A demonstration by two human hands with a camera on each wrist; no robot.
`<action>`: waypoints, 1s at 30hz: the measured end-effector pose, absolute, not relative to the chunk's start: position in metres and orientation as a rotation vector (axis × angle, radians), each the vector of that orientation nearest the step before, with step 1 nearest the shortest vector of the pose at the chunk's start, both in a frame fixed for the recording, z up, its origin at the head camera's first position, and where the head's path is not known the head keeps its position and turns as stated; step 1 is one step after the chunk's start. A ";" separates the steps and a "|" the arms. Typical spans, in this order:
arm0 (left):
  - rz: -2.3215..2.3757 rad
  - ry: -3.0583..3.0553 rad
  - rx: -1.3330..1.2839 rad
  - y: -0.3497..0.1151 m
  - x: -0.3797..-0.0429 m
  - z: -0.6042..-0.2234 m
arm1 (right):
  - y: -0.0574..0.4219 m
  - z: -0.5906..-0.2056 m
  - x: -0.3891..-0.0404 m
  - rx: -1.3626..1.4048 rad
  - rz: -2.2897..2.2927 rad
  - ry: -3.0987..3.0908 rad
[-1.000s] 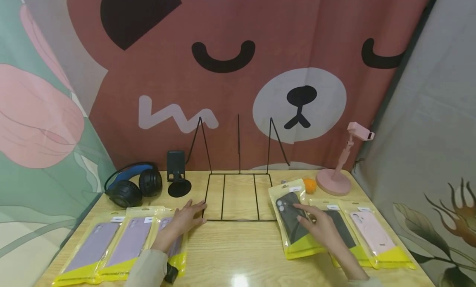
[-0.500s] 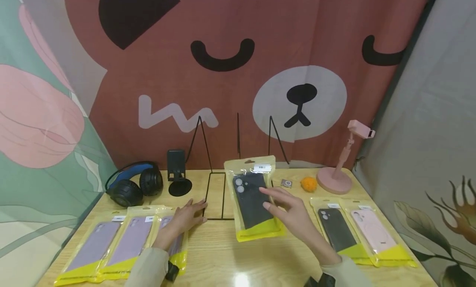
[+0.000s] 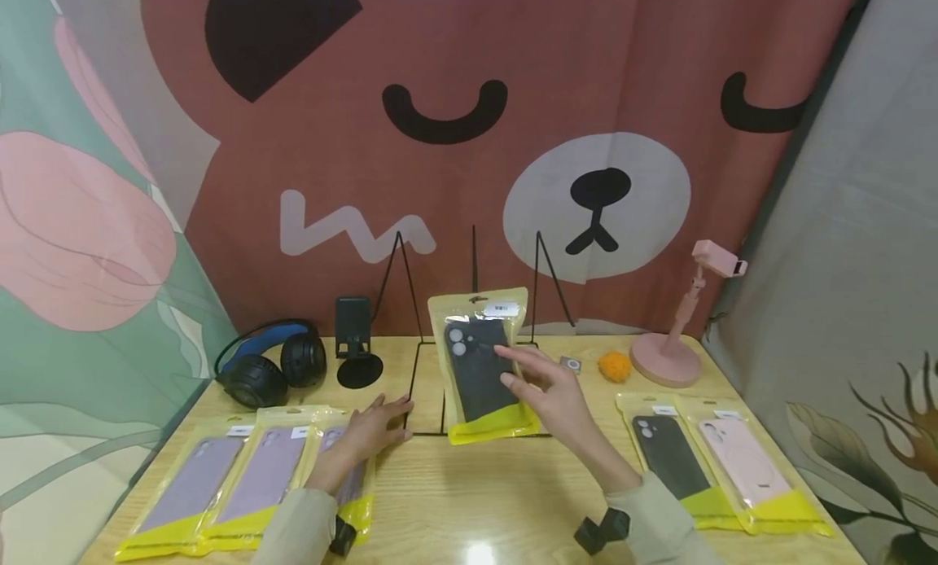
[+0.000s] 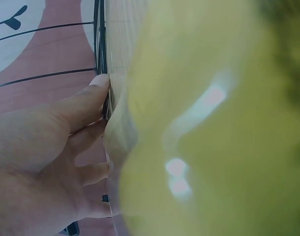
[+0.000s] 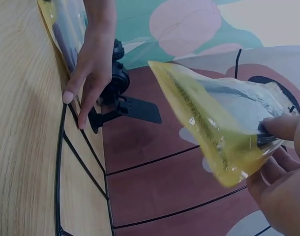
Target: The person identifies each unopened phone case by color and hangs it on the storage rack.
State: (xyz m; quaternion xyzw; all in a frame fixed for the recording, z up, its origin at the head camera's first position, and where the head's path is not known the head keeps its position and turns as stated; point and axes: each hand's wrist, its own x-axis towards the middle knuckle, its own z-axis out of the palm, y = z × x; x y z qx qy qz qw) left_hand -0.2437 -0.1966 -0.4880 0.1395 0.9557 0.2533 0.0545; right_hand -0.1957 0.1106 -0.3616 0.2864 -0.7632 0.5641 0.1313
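My right hand (image 3: 553, 394) pinches a bagged dark phone case (image 3: 476, 361) between thumb and fingers, raised upright in front of the black wire rack (image 3: 428, 434). The clear bag has a yellow lower end and a white label at its top. In the right wrist view the thumb presses the bag's face while the other fingers lie behind it. My left hand (image 3: 374, 431) rests at the rack's left side, its fairly straight fingers touching the wire. Three bagged purple phone cases (image 3: 194, 483) lie at left, the nearest partly hidden by that arm.
Bagged black (image 3: 670, 455) and pink (image 3: 747, 463) phone cases lie at right. Along the back stand headphones (image 3: 271, 365), a black phone stand (image 3: 353, 329), a small silver square (image 3: 570, 365), an orange ball (image 3: 614, 366) and a pink stand (image 3: 665, 359).
My right hand has lifted the bagged dark phone case from the right-hand group and carried it left, up in front of the rack. The left hand has stayed at the rack's side.
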 end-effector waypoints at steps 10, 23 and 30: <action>0.786 2.899 0.415 -0.197 -0.243 -0.490 | 0.104 -0.366 -0.221 0.775 1.669 -2.262; 0.771 2.926 0.446 -0.196 -0.245 -0.491 | 0.092 -0.367 -0.298 0.699 1.661 -2.201; 0.759 2.932 0.444 -0.196 -0.244 -0.491 | 0.088 -0.386 -0.341 0.626 1.716 -2.171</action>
